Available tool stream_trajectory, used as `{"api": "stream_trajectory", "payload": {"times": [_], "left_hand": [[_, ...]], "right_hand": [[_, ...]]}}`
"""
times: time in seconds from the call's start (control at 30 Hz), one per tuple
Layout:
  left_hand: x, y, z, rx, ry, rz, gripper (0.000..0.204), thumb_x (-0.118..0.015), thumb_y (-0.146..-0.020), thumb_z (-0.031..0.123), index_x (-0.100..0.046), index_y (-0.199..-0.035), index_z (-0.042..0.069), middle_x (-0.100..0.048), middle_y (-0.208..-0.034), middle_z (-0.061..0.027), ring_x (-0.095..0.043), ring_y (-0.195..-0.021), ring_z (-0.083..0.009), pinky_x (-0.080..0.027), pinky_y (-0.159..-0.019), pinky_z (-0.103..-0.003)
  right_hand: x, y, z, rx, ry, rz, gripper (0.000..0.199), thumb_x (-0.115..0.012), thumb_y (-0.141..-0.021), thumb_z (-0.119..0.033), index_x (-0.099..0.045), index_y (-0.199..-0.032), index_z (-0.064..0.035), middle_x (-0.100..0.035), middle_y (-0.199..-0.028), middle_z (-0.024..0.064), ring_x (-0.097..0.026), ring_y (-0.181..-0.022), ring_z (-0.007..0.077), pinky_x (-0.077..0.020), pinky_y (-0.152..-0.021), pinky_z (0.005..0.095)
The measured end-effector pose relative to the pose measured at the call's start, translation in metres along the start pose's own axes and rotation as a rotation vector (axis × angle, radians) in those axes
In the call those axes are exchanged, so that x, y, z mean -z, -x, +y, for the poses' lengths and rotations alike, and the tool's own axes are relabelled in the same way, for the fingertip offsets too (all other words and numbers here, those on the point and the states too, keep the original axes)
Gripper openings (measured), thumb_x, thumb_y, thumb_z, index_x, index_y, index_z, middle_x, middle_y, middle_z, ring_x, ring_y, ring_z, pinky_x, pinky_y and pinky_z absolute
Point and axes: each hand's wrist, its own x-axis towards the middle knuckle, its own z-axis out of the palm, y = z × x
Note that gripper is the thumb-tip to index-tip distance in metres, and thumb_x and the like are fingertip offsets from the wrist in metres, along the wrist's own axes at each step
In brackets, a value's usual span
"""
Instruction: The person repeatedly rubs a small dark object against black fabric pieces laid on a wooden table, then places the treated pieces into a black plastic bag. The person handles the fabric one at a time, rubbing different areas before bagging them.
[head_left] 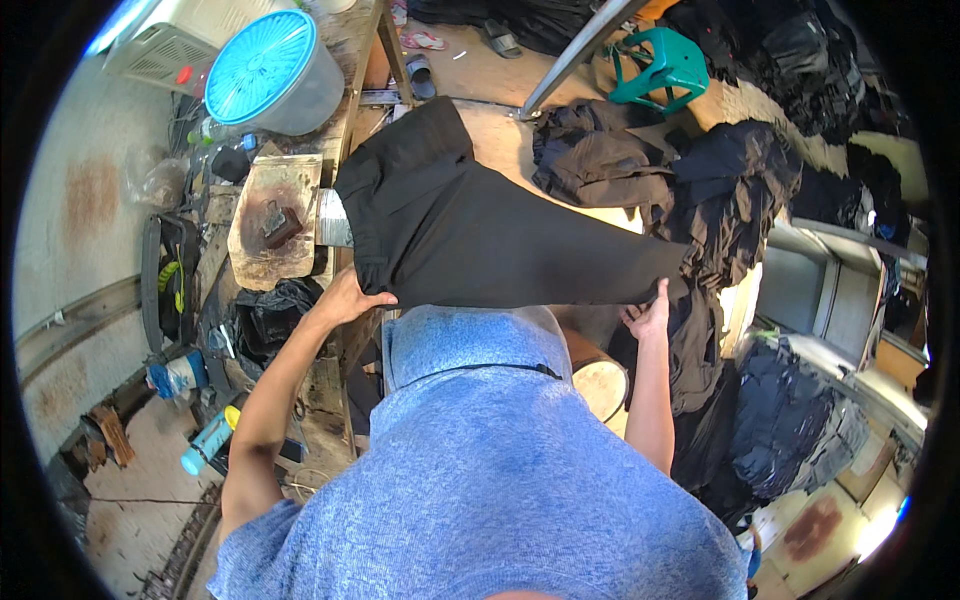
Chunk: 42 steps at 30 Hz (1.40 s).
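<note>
A black cloth garment (pixel 530 235) stretches rightward from a rough wooden table (pixel 360 52), its left end overlapping the table's edge in view. Beside the table, the person's left hand (pixel 350 297) pinches the garment's near edge; well right of the table, the half-closed right hand (pixel 648 314) grips its other end. A round translucent plastic tub with a ribbed blue lid (pixel 275 75) stands on the table.

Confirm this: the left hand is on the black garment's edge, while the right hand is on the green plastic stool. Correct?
Not quite: the head view shows the right hand at the black garment's right end, not on the green plastic stool. The left hand is on its edge.
</note>
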Motion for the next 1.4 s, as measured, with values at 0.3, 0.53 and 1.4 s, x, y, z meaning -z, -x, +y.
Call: {"api": "stream_trajectory", "payload": {"times": [0.3,0.53,1.4], "left_hand": [[-0.011,-0.013,0.026,0.058,0.131,0.041,0.08,-0.102,-0.08,0.044,-0.072,-0.132,-0.007,-0.078,-0.128,-0.0224,-0.072,-0.121,-0.0317,-0.054,-0.11,-0.044],[0.01,-0.019,0.015,0.282,0.008,0.205,0.081,-0.098,-0.083,0.053,-0.074,-0.13,-0.008,-0.082,-0.118,-0.023,-0.077,-0.106,-0.0306,-0.058,-0.102,-0.045],[-0.084,-0.086,0.077,-0.272,-0.519,0.813,0.076,-0.056,-0.108,0.048,-0.053,-0.163,-0.004,-0.044,-0.176,-0.0233,-0.036,-0.167,-0.0368,-0.029,-0.133,-0.061]], "right_hand": [[0.031,-0.097,-0.007,-0.027,0.013,0.25,0.042,-0.066,-0.111,-0.059,-0.074,-0.119,-0.0183,-0.077,-0.113,0.0067,-0.07,-0.093,0.0269,-0.0599,-0.085,0.0544],[0.028,-0.088,-0.016,-0.137,0.127,0.109,0.041,-0.062,-0.114,-0.056,-0.069,-0.135,-0.0216,-0.069,-0.141,0.0077,-0.063,-0.129,0.0277,-0.058,-0.095,0.0509],[-0.539,0.436,0.242,2.308,1.358,-1.267,0.039,-0.059,-0.11,-0.036,-0.071,-0.137,-0.0106,-0.063,-0.15,0.0164,-0.058,-0.137,0.0364,-0.046,-0.111,0.0525]]}}
